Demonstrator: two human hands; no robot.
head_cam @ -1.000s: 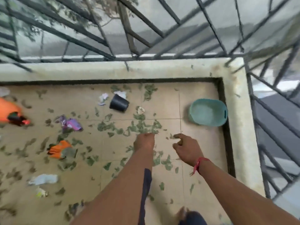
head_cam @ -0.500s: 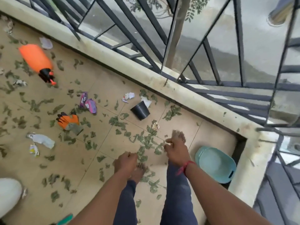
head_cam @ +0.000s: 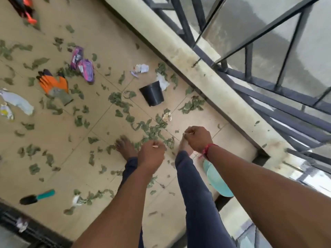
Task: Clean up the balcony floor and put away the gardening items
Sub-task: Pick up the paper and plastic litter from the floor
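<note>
1. Starting at the far left, a trowel [head_cam: 36,196] lies flat on the floor [head_cam: 111,33]. Its long axis runs left to right, with the teal handle toward the person's legs.
2. An orange glove [head_cam: 53,85] and purple packets [head_cam: 82,66] lie among scattered leaves [head_cam: 154,130], up and left of both hands and well apart from them.
3. A black pot [head_cam: 152,93] appears tipped on its side near the ledge [head_cam: 206,81], ahead of the hands.
4. The left hand [head_cam: 151,156] and right hand [head_cam: 198,139] hang apart above the bare feet. Each is curled into a fist with nothing visible in it. The leaves lie thickest just ahead of them.
5. A teal basin [head_cam: 217,181] sits beside the right leg, partly hidden by the right forearm. The right hand is nearer it, so gathered litter would likely travel rightward, while the left hand is nearer the glove and trowel.
</note>
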